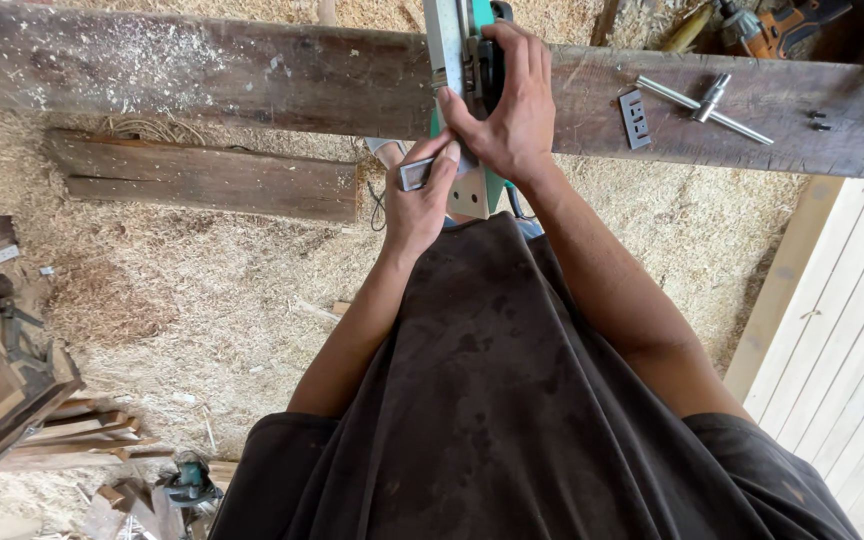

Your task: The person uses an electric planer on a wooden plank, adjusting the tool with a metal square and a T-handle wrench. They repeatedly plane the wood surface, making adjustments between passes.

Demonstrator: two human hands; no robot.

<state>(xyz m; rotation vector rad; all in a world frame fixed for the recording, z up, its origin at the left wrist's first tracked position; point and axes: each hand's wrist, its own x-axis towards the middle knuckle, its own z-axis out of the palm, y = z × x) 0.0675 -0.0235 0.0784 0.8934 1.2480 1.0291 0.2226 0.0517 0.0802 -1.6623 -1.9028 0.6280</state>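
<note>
Bright, even daylight; sharp focus

Our right hand (pixel 512 110): arm extended forward, fingers curled shut in a firm grip. Our left hand (pixel 420 200): arm bent at the elbow, fingertips pinched together just below the right.

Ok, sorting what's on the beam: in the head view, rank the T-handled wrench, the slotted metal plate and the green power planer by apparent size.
1. green power planer, partly hidden by the right hand
2. T-handled wrench
3. slotted metal plate
</note>
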